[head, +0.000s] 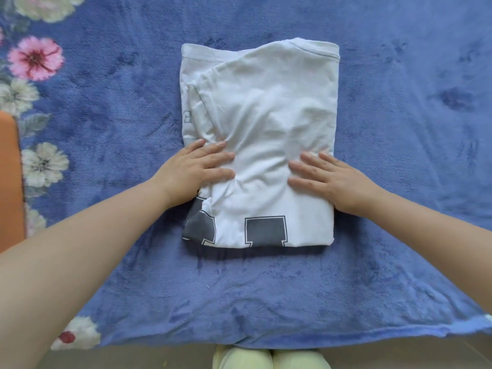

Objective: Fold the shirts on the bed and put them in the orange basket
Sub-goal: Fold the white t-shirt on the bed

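Note:
A white shirt (266,107) with dark grey block print lies folded into a tall rectangle in the middle of the bed. My left hand (194,171) lies flat on its left side, fingers straight and pointing right. My right hand (330,177) lies flat on its right side, fingers straight and pointing left. Both hands press the cloth about two thirds of the way down, and wrinkles run between them. The orange basket (9,182) shows only as a strip at the left edge of the view.
A blue plush blanket (399,129) with pink and white flowers along its left side covers the bed. Its near edge (266,339) runs along the bottom, with pale floor and light green slippers (269,359) below it.

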{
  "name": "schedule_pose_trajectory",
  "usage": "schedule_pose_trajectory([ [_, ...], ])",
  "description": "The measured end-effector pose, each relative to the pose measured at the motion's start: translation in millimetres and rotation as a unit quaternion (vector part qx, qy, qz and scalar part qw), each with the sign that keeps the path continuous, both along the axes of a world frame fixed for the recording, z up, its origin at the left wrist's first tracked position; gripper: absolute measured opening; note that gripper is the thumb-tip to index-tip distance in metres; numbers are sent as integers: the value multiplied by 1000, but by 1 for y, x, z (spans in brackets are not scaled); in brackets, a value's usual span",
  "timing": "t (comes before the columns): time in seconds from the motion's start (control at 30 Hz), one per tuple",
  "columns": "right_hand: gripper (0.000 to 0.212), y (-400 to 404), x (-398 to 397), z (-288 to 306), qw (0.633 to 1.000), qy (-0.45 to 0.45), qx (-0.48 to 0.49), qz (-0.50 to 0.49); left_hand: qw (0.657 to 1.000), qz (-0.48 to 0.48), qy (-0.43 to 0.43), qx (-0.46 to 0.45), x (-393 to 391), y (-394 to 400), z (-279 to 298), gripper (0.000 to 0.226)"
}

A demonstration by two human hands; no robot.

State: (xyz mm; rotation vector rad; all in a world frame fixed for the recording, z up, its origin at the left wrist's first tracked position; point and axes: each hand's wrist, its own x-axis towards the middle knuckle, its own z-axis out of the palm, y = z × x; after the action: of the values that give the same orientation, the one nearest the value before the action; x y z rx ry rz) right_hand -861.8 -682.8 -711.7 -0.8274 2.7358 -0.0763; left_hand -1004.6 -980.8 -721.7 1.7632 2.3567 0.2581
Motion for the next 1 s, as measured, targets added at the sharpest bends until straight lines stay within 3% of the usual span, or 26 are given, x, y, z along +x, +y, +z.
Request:
schedule_pose_trajectory([
  [0.1,56,5,-9,13,996,-85,-16,-4,991,42,-126,-21,1,10,13,57],
  [0.17,61,8,-20,35,974,-215,-57,-38,952,81,-284,-84,-8,19,29,67],
  [0.23,49,14,-29,55,905,-399,-117,-93,895,80,-410,-158,-17,21,31,58],
  [0.3,38,20,-36,68,825,-502,-200,-166,851,133,-450,-235,-30,-1,10,43],
  [0.37,38,29,-41,69,771,-523,-248,-267,800,262,-446,-305,-36,-12,12,70],
  [0.43,22,33,-42,62,712,-489,-325,-385,741,386,-509,-206,-33,3,24,47],
  [0.47,29,33,-46,60,649,-486,-383,-442,710,422,-545,-143,-33,15,30,36],
  [0.5,53,32,-49,57,592,-480,-427,-487,696,438,-562,-87,-34,22,30,35],
  [0.53,64,34,-53,49,560,-457,-454,-521,668,488,-559,-57,-32,37,40,39],
  [0.63,24,25,-65,37,562,-347,-465,-590,631,563,-532,52,-30,46,38,41],
  [0.7,15,18,-68,35,556,-265,-476,-628,635,579,-504,87,-26,48,35,48],
  [0.77,6,11,-69,35,553,-189,-492,-646,661,574,-465,131,-21,50,39,44],
  [0.87,15,1,-77,35,584,-89,-466,-659,703,582,-375,162,-20,51,40,19],
  [0.93,29,-6,-85,36,619,-38,-430,-656,716,583,-338,180,-23,56,45,22],
  [1.0,37,-10,-94,38,625,18,-401,-670,712,584,-330,207,-27,60,50,22],
])
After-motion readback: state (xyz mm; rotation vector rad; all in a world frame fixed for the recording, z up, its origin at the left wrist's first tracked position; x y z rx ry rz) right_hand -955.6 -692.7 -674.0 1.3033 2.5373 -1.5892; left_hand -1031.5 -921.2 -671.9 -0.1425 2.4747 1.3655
